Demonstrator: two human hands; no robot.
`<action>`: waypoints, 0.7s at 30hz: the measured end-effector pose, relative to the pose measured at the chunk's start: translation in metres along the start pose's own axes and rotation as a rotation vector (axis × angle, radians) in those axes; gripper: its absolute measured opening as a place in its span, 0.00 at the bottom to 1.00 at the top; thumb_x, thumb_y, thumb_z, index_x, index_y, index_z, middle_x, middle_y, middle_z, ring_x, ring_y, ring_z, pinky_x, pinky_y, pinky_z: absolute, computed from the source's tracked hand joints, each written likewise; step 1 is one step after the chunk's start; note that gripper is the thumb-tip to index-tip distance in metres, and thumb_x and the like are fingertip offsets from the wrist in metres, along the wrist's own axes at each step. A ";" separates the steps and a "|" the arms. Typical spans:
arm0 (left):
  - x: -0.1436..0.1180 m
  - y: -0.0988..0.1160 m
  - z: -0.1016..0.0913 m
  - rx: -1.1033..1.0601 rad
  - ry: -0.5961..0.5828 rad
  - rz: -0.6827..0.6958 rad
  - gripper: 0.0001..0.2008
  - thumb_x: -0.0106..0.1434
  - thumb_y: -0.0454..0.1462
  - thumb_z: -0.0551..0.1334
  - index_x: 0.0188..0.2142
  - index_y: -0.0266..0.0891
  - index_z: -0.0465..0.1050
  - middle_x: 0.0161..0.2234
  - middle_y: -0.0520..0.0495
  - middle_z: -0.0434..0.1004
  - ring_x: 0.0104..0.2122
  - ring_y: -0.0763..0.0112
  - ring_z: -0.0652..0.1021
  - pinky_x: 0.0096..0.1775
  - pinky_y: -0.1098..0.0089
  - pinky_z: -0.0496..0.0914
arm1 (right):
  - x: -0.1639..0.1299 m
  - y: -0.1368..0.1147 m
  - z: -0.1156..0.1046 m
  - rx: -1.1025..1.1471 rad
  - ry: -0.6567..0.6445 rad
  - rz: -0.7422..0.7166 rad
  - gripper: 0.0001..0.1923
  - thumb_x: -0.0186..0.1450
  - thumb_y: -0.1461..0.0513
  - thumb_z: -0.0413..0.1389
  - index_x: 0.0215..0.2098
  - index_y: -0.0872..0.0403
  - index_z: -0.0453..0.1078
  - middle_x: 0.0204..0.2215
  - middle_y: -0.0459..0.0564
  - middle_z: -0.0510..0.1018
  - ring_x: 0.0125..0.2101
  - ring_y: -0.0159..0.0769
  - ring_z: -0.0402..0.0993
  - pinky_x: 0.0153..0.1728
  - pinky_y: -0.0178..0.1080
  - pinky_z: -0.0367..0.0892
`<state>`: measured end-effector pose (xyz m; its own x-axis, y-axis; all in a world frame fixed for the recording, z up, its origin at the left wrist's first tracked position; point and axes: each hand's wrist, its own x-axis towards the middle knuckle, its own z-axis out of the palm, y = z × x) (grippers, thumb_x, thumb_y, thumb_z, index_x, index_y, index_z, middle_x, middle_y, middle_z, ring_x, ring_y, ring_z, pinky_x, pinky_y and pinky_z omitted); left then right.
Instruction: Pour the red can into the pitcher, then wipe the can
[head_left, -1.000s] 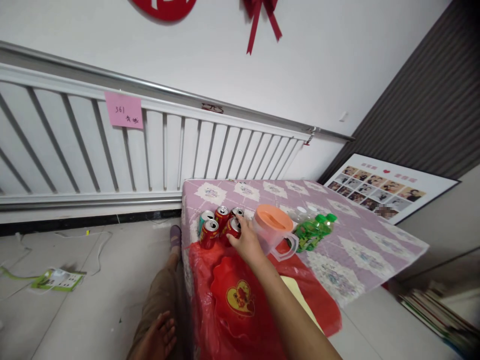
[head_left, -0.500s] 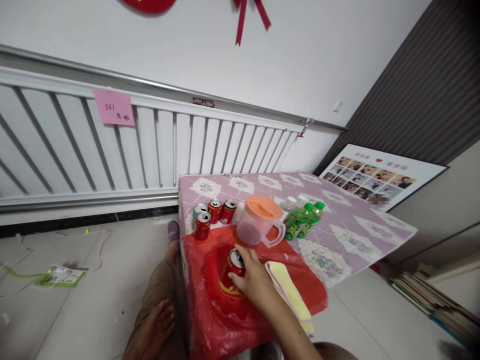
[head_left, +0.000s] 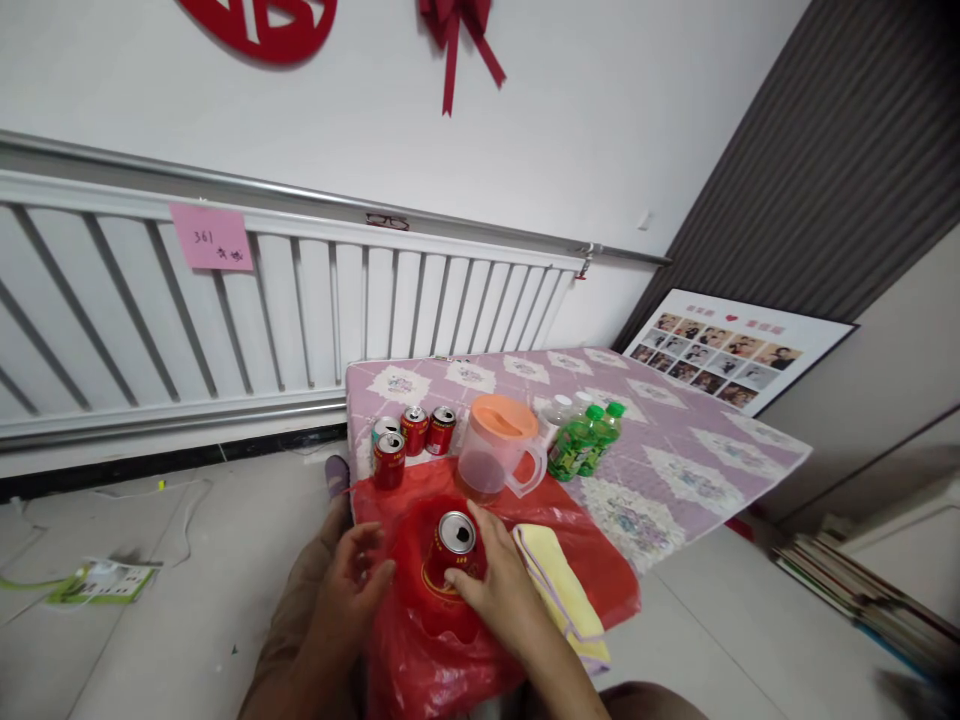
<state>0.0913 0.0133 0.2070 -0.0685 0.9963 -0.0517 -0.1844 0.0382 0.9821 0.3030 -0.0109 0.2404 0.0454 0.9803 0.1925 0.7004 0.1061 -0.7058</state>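
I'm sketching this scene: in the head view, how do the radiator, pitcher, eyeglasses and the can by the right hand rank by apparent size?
1. Radiator
2. Pitcher
3. Can by the right hand, partly hidden
4. Eyeglasses

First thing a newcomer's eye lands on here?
Probably the opened red can at lower centre, held in the right hand over or in the wavy-edged red dish, with the open left hand just left of it. Next, the clear pitcher with its bright orange lid, behind the dish and left of the green bottles. Then the round red decoration high on the wall, upper left.
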 end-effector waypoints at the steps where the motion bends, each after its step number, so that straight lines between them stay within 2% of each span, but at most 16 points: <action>1: -0.001 0.001 0.011 0.050 -0.049 0.053 0.26 0.48 0.37 0.70 0.48 0.40 0.70 0.48 0.41 0.76 0.48 0.53 0.75 0.53 0.56 0.68 | -0.003 0.003 -0.004 0.008 0.014 0.002 0.39 0.57 0.62 0.61 0.65 0.51 0.57 0.64 0.56 0.64 0.64 0.45 0.57 0.65 0.51 0.52; 5: 0.000 -0.015 0.050 0.146 -0.171 0.195 0.39 0.44 0.28 0.70 0.57 0.39 0.64 0.59 0.38 0.67 0.60 0.50 0.67 0.63 0.52 0.57 | -0.012 0.024 -0.015 0.106 0.136 0.019 0.30 0.62 0.57 0.57 0.61 0.51 0.61 0.60 0.58 0.68 0.61 0.47 0.64 0.62 0.54 0.57; 8: 0.004 -0.028 0.070 0.199 -0.189 0.199 0.44 0.43 0.27 0.69 0.61 0.39 0.60 0.63 0.38 0.62 0.63 0.49 0.62 0.65 0.51 0.53 | -0.011 0.044 -0.023 0.265 0.218 0.146 0.28 0.63 0.52 0.55 0.60 0.51 0.61 0.59 0.59 0.69 0.57 0.47 0.69 0.57 0.53 0.65; 10: 0.007 -0.033 0.079 0.233 -0.191 0.207 0.44 0.43 0.27 0.69 0.61 0.39 0.58 0.63 0.38 0.61 0.64 0.51 0.62 0.65 0.52 0.52 | -0.005 0.056 -0.032 0.334 0.303 0.241 0.30 0.63 0.50 0.55 0.60 0.52 0.62 0.59 0.60 0.69 0.57 0.48 0.69 0.57 0.53 0.65; 12: 0.010 -0.036 0.084 0.253 -0.188 0.213 0.43 0.45 0.28 0.68 0.61 0.38 0.58 0.63 0.37 0.62 0.63 0.52 0.63 0.65 0.53 0.53 | 0.004 0.065 -0.042 0.355 0.390 0.290 0.31 0.61 0.48 0.57 0.59 0.53 0.63 0.59 0.61 0.69 0.58 0.50 0.67 0.58 0.54 0.62; 14: 0.013 -0.039 0.086 0.249 -0.187 0.211 0.40 0.45 0.28 0.68 0.59 0.38 0.61 0.61 0.37 0.65 0.62 0.52 0.66 0.64 0.53 0.55 | 0.016 0.071 -0.051 0.370 0.445 0.303 0.33 0.60 0.46 0.56 0.58 0.53 0.64 0.60 0.61 0.69 0.59 0.52 0.65 0.57 0.55 0.63; 17: 0.016 -0.046 0.086 0.232 -0.189 0.229 0.35 0.46 0.29 0.68 0.55 0.39 0.65 0.57 0.39 0.69 0.59 0.52 0.69 0.63 0.54 0.58 | 0.035 0.076 -0.061 0.409 0.481 0.300 0.32 0.60 0.44 0.56 0.57 0.51 0.66 0.58 0.59 0.71 0.57 0.50 0.68 0.49 0.51 0.70; 21: 0.017 -0.055 0.086 0.268 -0.191 0.272 0.33 0.47 0.29 0.67 0.54 0.38 0.65 0.56 0.38 0.70 0.58 0.52 0.70 0.62 0.55 0.60 | 0.061 0.078 -0.062 0.486 0.473 0.278 0.29 0.62 0.42 0.52 0.52 0.52 0.70 0.51 0.57 0.78 0.49 0.46 0.75 0.42 0.46 0.73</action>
<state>0.1844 0.0346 0.1679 0.1080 0.9683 0.2252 0.0784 -0.2341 0.9690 0.4040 0.0464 0.2394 0.5549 0.8167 0.1585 0.2286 0.0336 -0.9730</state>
